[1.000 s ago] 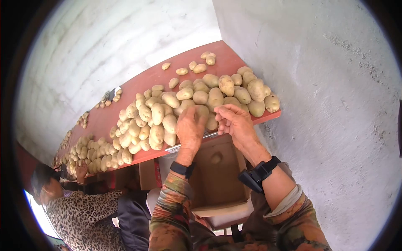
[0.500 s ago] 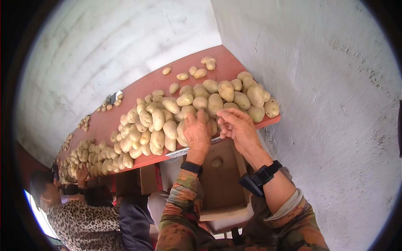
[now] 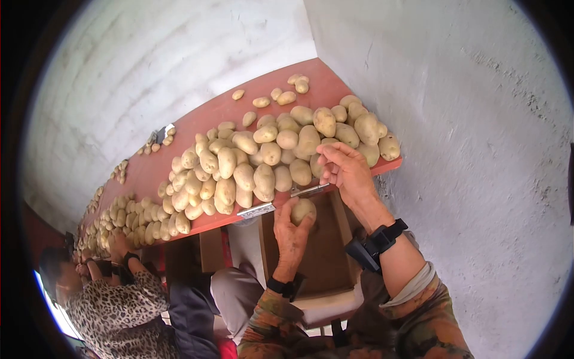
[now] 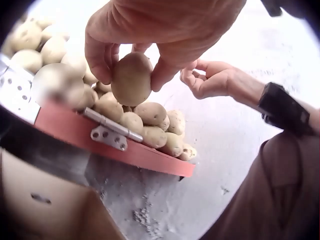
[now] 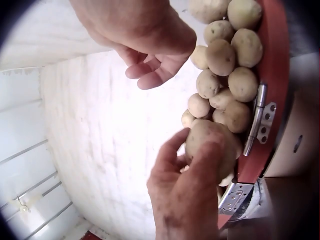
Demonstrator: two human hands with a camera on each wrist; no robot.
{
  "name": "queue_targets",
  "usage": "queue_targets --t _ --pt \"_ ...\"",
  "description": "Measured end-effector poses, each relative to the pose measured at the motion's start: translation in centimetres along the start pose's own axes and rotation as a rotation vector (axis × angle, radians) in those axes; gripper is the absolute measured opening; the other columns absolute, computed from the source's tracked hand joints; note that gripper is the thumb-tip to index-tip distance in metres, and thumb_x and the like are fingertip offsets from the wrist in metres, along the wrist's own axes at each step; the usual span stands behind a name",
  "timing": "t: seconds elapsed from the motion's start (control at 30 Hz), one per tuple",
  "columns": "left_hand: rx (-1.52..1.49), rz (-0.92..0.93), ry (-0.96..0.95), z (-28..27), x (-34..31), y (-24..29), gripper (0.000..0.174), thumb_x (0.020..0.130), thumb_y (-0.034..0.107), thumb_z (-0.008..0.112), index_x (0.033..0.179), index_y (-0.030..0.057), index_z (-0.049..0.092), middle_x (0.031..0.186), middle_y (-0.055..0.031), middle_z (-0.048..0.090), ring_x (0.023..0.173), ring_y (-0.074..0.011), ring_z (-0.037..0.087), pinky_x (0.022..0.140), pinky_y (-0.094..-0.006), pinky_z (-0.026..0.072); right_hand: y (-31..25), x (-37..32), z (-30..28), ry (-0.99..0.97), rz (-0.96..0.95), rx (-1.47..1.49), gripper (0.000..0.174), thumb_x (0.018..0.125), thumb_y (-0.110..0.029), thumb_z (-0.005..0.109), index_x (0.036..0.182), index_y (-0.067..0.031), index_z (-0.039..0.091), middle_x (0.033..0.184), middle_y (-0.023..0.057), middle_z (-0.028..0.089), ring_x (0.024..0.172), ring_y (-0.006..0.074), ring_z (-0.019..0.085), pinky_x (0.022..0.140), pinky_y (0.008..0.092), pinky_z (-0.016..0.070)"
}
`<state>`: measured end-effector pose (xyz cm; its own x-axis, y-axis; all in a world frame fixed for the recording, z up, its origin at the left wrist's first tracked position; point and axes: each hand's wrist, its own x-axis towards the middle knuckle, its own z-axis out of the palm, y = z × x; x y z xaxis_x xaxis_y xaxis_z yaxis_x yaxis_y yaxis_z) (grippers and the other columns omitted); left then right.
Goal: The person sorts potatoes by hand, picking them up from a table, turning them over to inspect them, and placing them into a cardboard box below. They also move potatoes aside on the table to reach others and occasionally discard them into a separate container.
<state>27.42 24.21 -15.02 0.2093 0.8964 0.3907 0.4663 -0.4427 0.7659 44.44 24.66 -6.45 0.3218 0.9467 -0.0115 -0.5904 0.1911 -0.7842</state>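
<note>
My left hand (image 3: 291,239) grips a single potato (image 3: 304,211) between thumb and fingers, just off the front edge of the red table (image 3: 200,122) and above an open cardboard box (image 3: 323,251). The left wrist view shows that potato (image 4: 132,80) pinched at its sides by the fingertips. Farther right, my right hand (image 3: 351,173) hovers at the near side of the potato pile (image 3: 245,143), its fingers loosely curled. The right wrist view shows nothing in this right hand (image 5: 145,35).
A metal hinge (image 3: 256,210) lies along the table's front edge. Several loose potatoes (image 3: 286,97) sit toward the back. To the left, another person in a leopard-print top (image 3: 113,317) reaches into the pile. A grey wall (image 3: 454,149) rises at the right end of the table.
My left hand has come away from the pile toward me, bringing a potato over the box. The right hand has shifted only slightly. The other person's arm has moved at the pile.
</note>
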Motion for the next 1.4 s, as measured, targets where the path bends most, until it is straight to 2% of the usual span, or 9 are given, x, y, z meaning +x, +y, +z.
queue_targets --t 0.07,0.1,0.13,0.2,0.23,0.5,1.0,1.07,1.4 --pt "-0.345 -0.276 -0.077 2.1 -1.8 -4.6 0.041 0.076 0.014 0.069 0.114 0.0034 0.058 0.105 -0.0145 0.057 0.096 -0.0265 0.058 0.079 -0.0357 0.0487 0.1 -0.2 0.1 -0.011 0.002 0.001 0.015 0.088 -0.017 0.061 0.089 -0.0023 0.064 0.076 0.0030 0.060 0.056 0.0075 0.053 0.051 0.0245 0.0476" --pt "-0.551 -0.375 -0.101 2.5 -2.1 -4.7 0.043 0.078 0.014 0.067 0.117 -0.0004 0.055 0.106 -0.0136 0.058 0.091 -0.0224 0.060 0.072 -0.0327 0.0517 0.3 -0.3 0.1 -0.019 -0.001 -0.002 0.015 0.088 -0.017 0.061 0.089 -0.0023 0.064 0.076 0.0030 0.060 0.056 0.0075 0.053 0.051 0.0245 0.0476" --pt "-0.553 -0.373 -0.094 2.6 -2.5 -4.6 0.043 0.078 0.014 0.067 0.117 -0.0004 0.055 0.106 -0.0136 0.058 0.091 -0.0224 0.060 0.072 -0.0327 0.0517 0.1 -0.5 0.2 -0.010 0.010 -0.019 0.015 0.088 -0.017 0.061 0.090 -0.0022 0.064 0.076 0.0030 0.060 0.056 0.0076 0.053 0.051 0.0245 0.0476" --pt "-0.689 -0.697 -0.109 2.5 -3.1 -4.4 0.046 0.080 0.014 0.065 0.120 -0.0026 0.051 0.104 -0.0133 0.058 0.085 -0.0196 0.061 0.065 -0.0295 0.0527 0.3 -0.5 0.5 -0.022 0.028 -0.034 0.016 0.088 -0.017 0.061 0.090 -0.0021 0.064 0.076 0.0031 0.060 0.056 0.0076 0.052 0.051 0.0245 0.0477" --pt "-0.700 -0.722 -0.079 3.1 -3.5 -5.3 0.049 0.081 0.013 0.064 0.125 -0.0018 0.047 0.103 -0.0148 0.058 0.082 -0.0196 0.061 0.060 -0.0278 0.0525 0.5 -0.4 0.4 -0.022 0.019 -0.026 0.016 0.088 -0.017 0.061 0.091 -0.0020 0.064 0.076 0.0031 0.060 0.056 0.0076 0.052 0.051 0.0245 0.0477" --pt "-0.468 -0.642 -0.132 2.9 -4.5 -6.4 0.045 0.080 0.016 0.064 0.120 -0.0013 0.052 0.099 -0.0146 0.059 0.081 -0.0184 0.060 0.062 -0.0293 0.0517 1.1 0.0 0.7 -0.044 0.027 -0.020 0.017 0.088 -0.017 0.062 0.094 -0.0016 0.065 0.076 0.0030 0.061 0.055 0.0077 0.052 0.049 0.0251 0.0477" --pt "-0.656 -0.552 -0.247 2.3 -4.7 -6.2 0.034 0.085 0.017 0.059 0.114 0.0002 0.057 0.104 -0.0086 0.060 0.091 -0.0151 0.058 0.070 -0.0284 0.0499 3.3 -0.4 1.0 -0.098 0.002 -0.023 0.016 0.087 -0.018 0.064 0.092 -0.0032 0.066 0.076 0.0024 0.061 0.055 0.0070 0.053 0.048 0.0242 0.0473" --pt "-0.777 -0.668 -0.249 1.6 -4.3 -5.7 0.031 0.085 0.017 0.060 0.112 0.0029 0.059 0.101 -0.0084 0.061 0.087 -0.0147 0.060 0.069 -0.0283 0.0511 3.4 -0.4 0.8 -0.107 -0.004 -0.020 0.016 0.087 -0.018 0.064 0.091 -0.0034 0.066 0.075 0.0024 0.061 0.055 0.0069 0.053 0.048 0.0239 0.0470" --pt "-1.081 -0.687 -0.346 -5.5 2.5 -1.6 0.021 0.091 0.014 0.057 0.109 0.0029 0.059 0.087 -0.0084 0.067 0.078 -0.0182 0.066 0.065 -0.0304 0.0554 3.3 -0.2 1.7 -0.134 0.059 -0.054 0.016 0.089 -0.019 0.061 0.092 -0.0035 0.065 0.076 0.0014 0.059 0.055 0.0071 0.052 0.050 0.0238 0.0472"
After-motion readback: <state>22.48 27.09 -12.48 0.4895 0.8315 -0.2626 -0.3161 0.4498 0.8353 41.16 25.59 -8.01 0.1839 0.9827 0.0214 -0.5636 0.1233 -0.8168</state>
